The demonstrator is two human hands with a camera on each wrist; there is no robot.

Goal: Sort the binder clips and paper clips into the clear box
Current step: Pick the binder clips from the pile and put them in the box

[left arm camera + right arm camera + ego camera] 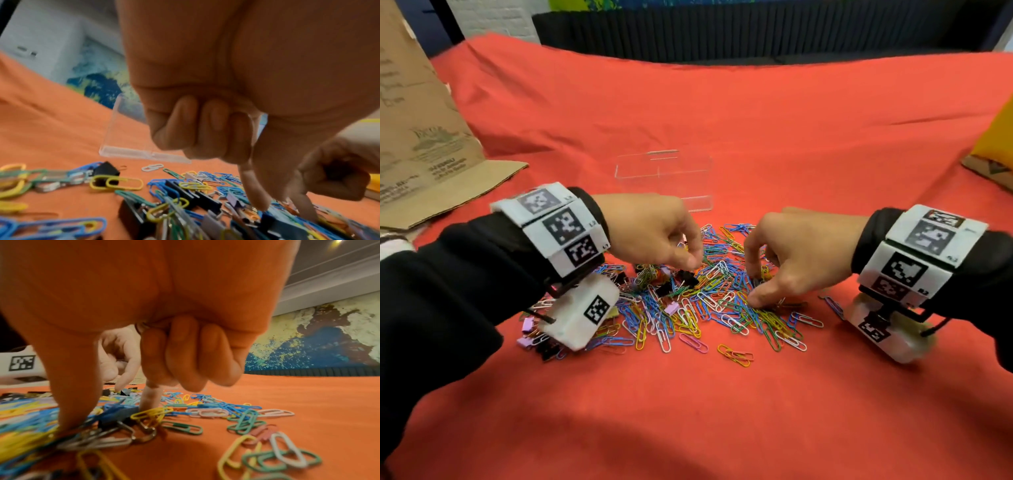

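A heap of coloured paper clips (709, 305) mixed with black and lilac binder clips lies on the red cloth. Behind it stands the clear box (664, 178), with nothing visible inside. My left hand (693, 267) reaches into the heap's far left part. Its thumb and index finger pinch at a black binder clip (687, 277), and the other fingers (205, 129) are curled into the palm. My right hand (755, 287) is on the heap's right side. Its thumb and index finger straddle a dark binder clip (119, 416), pinching it, and its other fingers (185, 356) are curled.
A flattened cardboard sheet (424, 137) lies at the left on the red cloth (722, 411). A yellow object (996, 137) sits at the right edge. Loose paper clips (734, 354) trail toward me. Lilac binder clips (527, 325) lie under my left wrist.
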